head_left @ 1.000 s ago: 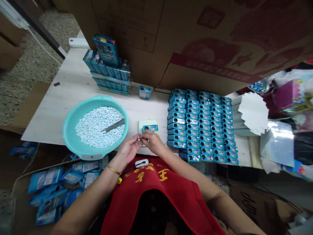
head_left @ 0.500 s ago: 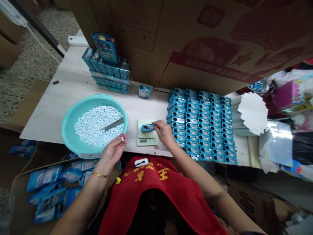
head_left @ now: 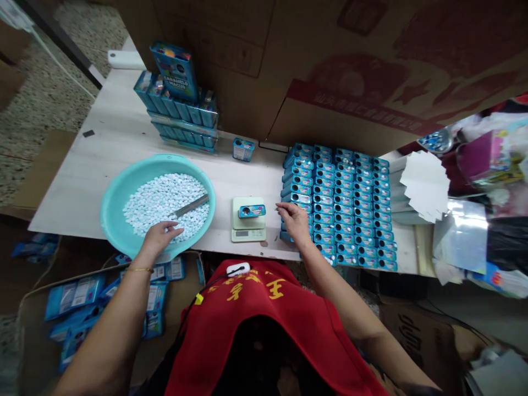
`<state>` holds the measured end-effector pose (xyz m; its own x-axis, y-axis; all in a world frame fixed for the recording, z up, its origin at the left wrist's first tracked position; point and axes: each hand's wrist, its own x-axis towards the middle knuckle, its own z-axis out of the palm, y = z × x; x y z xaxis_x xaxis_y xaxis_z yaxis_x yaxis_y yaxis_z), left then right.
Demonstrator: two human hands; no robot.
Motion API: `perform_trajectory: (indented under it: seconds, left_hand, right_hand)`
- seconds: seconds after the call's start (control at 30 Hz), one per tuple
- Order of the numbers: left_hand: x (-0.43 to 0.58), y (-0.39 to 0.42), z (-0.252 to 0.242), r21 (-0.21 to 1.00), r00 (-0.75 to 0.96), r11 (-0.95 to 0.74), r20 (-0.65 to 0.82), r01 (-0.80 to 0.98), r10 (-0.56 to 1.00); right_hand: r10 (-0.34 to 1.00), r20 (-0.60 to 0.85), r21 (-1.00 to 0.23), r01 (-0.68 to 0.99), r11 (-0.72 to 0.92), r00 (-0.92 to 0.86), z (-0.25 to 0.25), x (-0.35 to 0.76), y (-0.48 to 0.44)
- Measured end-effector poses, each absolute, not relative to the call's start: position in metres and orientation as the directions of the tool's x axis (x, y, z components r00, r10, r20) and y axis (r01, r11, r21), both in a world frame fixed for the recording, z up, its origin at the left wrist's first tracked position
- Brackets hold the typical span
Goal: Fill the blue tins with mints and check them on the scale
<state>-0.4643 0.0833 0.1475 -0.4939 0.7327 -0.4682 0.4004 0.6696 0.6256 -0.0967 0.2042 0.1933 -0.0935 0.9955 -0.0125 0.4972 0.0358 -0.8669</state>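
My left hand (head_left: 159, 239) is over the near rim of a turquoise basin (head_left: 109, 209), fingers and thumb apart above small white candies (head_left: 159, 192); I see nothing held in it. A flat metal scoop or strip (head_left: 192, 205) lies on the candies just beyond my fingertips. On a pale green kitchen scale (head_left: 247, 224) rests a small blue candy box (head_left: 252, 211). To the right of the scale, my right hand (head_left: 295, 221) hovers with its fingers slightly apart and nothing visible in them. It partly covers the nearest rows of blue boxes (head_left: 344, 217).
A single blue box (head_left: 243, 149) stands behind the scale. Stacked display packs (head_left: 181, 124) are at the back left, before a large carton (head_left: 231, 66). White cards (head_left: 424, 187) lie right of the rows. Below the table edge, a carton holds blue packs (head_left: 74, 297).
My right hand has let go of the box on the scale and moved right. My left hand has moved left over the candies; the white candy at its fingertips no longer shows.
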Motion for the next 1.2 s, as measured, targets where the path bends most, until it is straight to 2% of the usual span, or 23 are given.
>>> perform_trajectory:
  seconds: [0.07, 0.13, 0.3, 0.43, 0.53, 0.63, 0.73, 0.93, 1.13, 1.2]
  left_hand:
    - [-0.467, 0.092, 0.138, 0.487, -0.433, 0.656, -0.499, 0.577, 0.751]
    - [-0.467, 0.097, 0.129, 0.408, -0.381, 0.617, -0.523, 0.672, 0.762]
    - [-0.461, 0.099, 0.112, 0.429, -0.260, 0.506, -0.513, 0.748, 0.818]
    - [-0.454, 0.098, 0.106, 0.440, -0.310, 0.489, -0.418, 0.754, 0.854]
    - [-0.446, 0.099, 0.106, 0.424, -0.346, 0.493, -0.378, 0.760, 0.858]
    - [-0.441, 0.099, 0.107, 0.409, -0.346, 0.503, -0.400, 0.761, 0.849]
    - [-0.441, 0.098, 0.105, 0.434, -0.334, 0.503, -0.409, 0.747, 0.849]
    - [-0.443, 0.098, 0.103, 0.530, -0.320, 0.515, -0.419, 0.674, 0.850]
    - [-0.443, 0.106, 0.108, 0.483, -0.297, 0.500, -0.437, 0.719, 0.849]
    - [-0.444, 0.110, 0.105, 0.486, -0.286, 0.493, -0.439, 0.722, 0.852]
  right_hand:
    - [0.993, 0.003, -0.858, 0.510, 0.062, -0.117, 0.194, -0.100, 0.205]
    - [0.986, 0.035, -0.836, 0.536, 0.118, -0.163, 0.195, -0.103, 0.207]
    - [0.917, 0.053, -0.705, 0.636, 0.315, -0.396, 0.194, -0.113, 0.208]
    - [0.831, -0.006, -0.528, 0.708, 0.470, -0.556, 0.185, -0.123, 0.205]
    - [0.774, -0.073, -0.473, 0.705, 0.527, -0.628, 0.179, -0.133, 0.214]
    - [0.780, -0.041, -0.462, 0.704, 0.540, -0.624, 0.177, -0.150, 0.246]
    - [0.839, 0.011, -0.436, 0.753, 0.494, -0.544, 0.175, -0.180, 0.297]
    - [0.914, -0.031, -0.433, 0.829, 0.353, -0.405, 0.155, -0.229, 0.366]
    - [0.887, 0.224, -0.451, 0.763, 0.463, -0.405, 0.170, -0.123, 0.303]
    - [0.877, 0.196, -0.408, 0.777, 0.480, -0.438, 0.186, -0.069, 0.256]
